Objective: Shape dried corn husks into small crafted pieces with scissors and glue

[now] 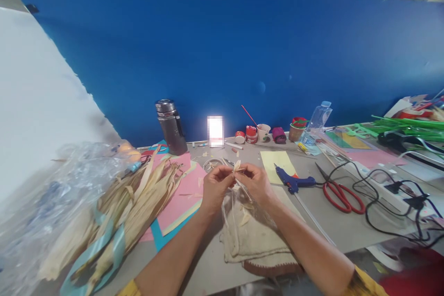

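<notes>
My left hand (215, 187) and my right hand (255, 182) meet over the middle of the grey table (347, 226), fingers pinched together on a small piece of dried corn husk (237, 167). A thin stick slants down from the husk between my hands. Under my wrists lies a clear plastic bag on a folded beige cloth (250, 240). A heap of dried corn husks (132, 203) lies to the left of my left hand.
A blue glue gun (293, 180) and red scissors (342, 195) lie to the right, beside a power strip with black cables (391, 192). Coloured paper sheets (183, 199), a dark flask (170, 127), small paint pots (251, 134), a plastic bottle (317, 120) and crumpled plastic (52, 185) surround the work spot.
</notes>
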`<control>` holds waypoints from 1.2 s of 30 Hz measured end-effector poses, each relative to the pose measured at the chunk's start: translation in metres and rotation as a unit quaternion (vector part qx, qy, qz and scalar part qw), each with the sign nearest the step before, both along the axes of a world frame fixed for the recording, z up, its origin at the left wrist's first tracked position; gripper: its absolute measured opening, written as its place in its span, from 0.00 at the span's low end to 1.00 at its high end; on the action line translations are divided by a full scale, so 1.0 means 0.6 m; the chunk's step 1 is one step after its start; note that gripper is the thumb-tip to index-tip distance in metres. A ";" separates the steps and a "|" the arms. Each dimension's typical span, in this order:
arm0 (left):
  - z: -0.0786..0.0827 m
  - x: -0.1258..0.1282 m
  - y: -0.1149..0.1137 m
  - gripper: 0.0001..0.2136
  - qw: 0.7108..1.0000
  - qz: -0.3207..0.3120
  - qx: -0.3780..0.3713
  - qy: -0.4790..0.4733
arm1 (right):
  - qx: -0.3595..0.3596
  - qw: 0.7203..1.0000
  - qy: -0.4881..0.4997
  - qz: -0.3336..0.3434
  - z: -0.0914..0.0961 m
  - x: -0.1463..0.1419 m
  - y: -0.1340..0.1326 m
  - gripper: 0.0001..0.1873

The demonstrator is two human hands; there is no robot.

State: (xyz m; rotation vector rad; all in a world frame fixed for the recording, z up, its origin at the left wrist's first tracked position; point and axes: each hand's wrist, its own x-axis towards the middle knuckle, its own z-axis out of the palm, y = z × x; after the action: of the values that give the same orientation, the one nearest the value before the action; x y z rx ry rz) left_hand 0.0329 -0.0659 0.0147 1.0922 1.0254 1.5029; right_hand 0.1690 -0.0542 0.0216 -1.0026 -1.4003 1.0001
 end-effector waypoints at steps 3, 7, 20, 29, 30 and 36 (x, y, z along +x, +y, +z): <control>0.004 0.002 -0.002 0.10 1.000 0.003 0.004 0.005 | 0.003 1.000 -0.007 -0.005 0.004 -0.003 -0.003 0.07; 0.004 0.005 -0.001 0.11 1.000 0.006 0.002 -0.007 | 0.011 0.999 -0.027 -0.027 0.006 -0.006 -0.004 0.05; 0.014 -0.009 0.002 0.08 0.998 -0.008 0.023 0.056 | 0.032 0.999 -0.017 -0.019 -0.017 -0.002 0.006 0.07; 0.008 -0.024 0.011 0.07 0.993 0.021 0.045 0.104 | 0.075 0.994 -0.074 -0.025 -0.004 0.000 -0.002 0.10; 0.008 -0.025 0.011 0.06 0.991 0.025 0.060 0.114 | 0.086 0.992 -0.082 -0.029 -0.004 0.000 -0.002 0.10; 0.001 -0.032 0.017 0.05 0.984 0.015 0.107 0.140 | 0.119 0.986 -0.107 -0.038 -0.007 0.003 -0.002 0.09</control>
State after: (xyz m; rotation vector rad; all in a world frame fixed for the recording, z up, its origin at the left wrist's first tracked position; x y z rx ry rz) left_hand 0.0136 -0.0555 0.0154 1.4794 1.0906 1.5383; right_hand 0.1706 -0.0554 0.0173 -0.9970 -1.6037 0.6655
